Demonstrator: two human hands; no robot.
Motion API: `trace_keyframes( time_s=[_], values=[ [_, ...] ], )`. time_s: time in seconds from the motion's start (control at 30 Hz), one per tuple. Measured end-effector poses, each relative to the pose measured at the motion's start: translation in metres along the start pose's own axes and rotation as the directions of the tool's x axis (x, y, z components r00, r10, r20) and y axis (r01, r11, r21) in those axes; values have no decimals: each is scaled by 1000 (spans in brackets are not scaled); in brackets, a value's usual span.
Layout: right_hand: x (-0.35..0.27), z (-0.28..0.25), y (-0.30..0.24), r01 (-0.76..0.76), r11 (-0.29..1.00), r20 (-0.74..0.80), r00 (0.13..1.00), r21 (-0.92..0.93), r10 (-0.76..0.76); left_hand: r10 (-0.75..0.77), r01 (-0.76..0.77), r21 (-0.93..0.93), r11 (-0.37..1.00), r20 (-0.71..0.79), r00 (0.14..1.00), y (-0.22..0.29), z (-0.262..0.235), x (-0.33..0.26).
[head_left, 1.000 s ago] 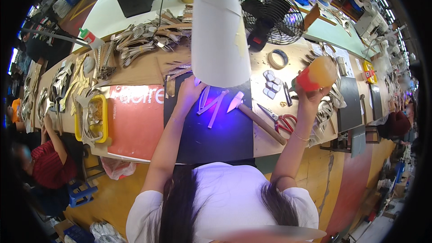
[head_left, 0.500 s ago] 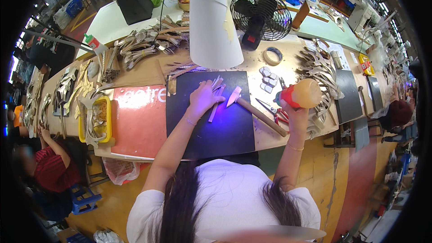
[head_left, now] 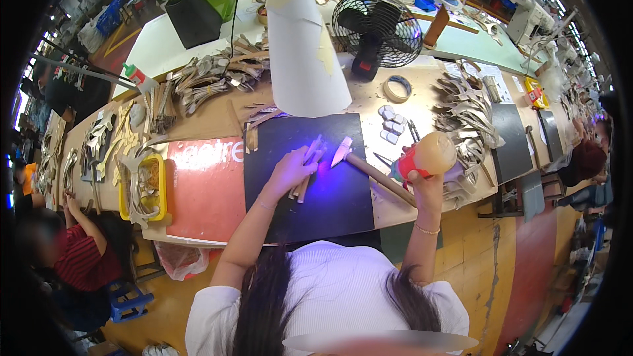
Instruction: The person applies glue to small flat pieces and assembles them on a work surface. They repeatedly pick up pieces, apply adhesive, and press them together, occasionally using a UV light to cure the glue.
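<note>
My left hand [head_left: 287, 175] is closed over a small bunch of narrow light strips [head_left: 301, 188], whose ends stick out above and below the fingers. It rests over a black mat [head_left: 330, 217] lit by a violet-blue glow. In my right hand [head_left: 423, 188] is a squeeze bottle [head_left: 436, 152] with a red label and amber contents. The bottle is tilted, its green cap end toward the left and its base up to the right. A hammer [head_left: 381, 178] with a wooden handle lies between the hands, its head on the mat.
A white cone-shaped tube [head_left: 306, 59] hangs over the mat's far edge. Behind stand a black fan [head_left: 376, 29] and a tape roll [head_left: 397, 89]. Grey pads [head_left: 393, 123] lie right of the mat. Strap pieces [head_left: 461, 109] are heaped at right; a yellow basket [head_left: 163, 188] stands left.
My left hand has come nearer to me, drawing the strips together under its fingers. The bottle in my right hand has moved a little left and nearer. The whole view has shifted slightly.
</note>
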State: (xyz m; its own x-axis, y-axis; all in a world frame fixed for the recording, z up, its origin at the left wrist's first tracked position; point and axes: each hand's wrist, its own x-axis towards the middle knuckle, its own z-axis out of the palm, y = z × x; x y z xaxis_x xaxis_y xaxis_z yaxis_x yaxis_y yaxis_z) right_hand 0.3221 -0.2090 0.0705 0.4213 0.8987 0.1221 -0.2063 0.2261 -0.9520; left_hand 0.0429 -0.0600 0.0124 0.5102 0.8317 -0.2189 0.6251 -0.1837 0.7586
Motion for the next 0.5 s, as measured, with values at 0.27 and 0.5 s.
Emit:
trace_keyframes(
  time_s=[0.27, 0.5],
  values=[
    [49, 38, 21, -28, 985, 174, 985, 168, -2, -100, 280, -814, 509, 267, 959, -10, -31, -6],
    [54, 64, 28, -65, 994, 230, 972, 85, 44, -33, 223, -952, 209, 221, 975, -13, -22, -6]
  ],
)
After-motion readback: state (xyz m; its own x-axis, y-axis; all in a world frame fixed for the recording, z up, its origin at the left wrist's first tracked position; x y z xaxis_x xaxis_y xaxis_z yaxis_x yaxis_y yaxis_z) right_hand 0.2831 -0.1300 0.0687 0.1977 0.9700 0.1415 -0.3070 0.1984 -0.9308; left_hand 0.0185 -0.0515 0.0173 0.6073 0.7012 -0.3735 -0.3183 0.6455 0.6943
